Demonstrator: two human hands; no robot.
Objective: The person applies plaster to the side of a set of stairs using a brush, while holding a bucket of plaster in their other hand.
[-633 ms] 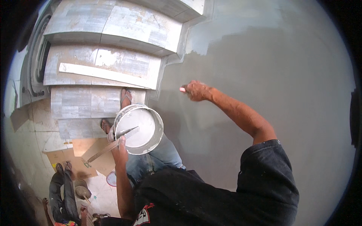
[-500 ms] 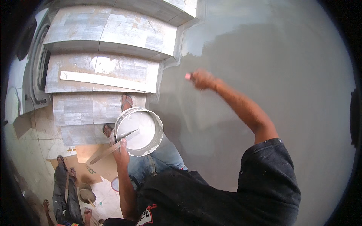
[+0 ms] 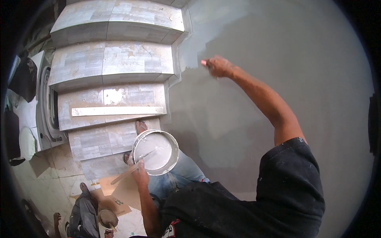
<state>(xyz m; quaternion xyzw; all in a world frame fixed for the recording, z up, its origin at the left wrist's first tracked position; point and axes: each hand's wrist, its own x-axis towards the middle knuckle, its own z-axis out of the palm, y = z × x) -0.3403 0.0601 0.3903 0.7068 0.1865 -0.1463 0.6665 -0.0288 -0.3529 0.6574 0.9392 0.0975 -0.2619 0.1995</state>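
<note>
My left hand (image 3: 140,171) grips a long flat scraper (image 3: 121,177) by the near rim of a round white bucket (image 3: 156,148) holding pale compound, one end of the scraper over the bucket's mouth. My right hand (image 3: 217,66), slightly blurred, is raised at the grey skim-coated wall (image 3: 285,51), closed around a small tool (image 3: 203,62) with a pink part showing; the rest of it is hidden. Whether it touches the wall I cannot tell. My sandalled feet are on the lowest steps beneath the bucket.
Tiled stairs (image 3: 79,59) climb along the wall, with a white strip (image 3: 115,111) lying on one step. Left are a metal sink unit (image 3: 49,105) and dark bags (image 3: 24,79). Below, a co-worker's legs (image 3: 83,210), cardboard (image 3: 119,198) and a grey pail (image 3: 107,218) are on the tiled floor.
My right hand has moved upward along the wall with the small tool. The view has shifted, so more of the upper stairs shows and the bucket sits lower in the picture.
</note>
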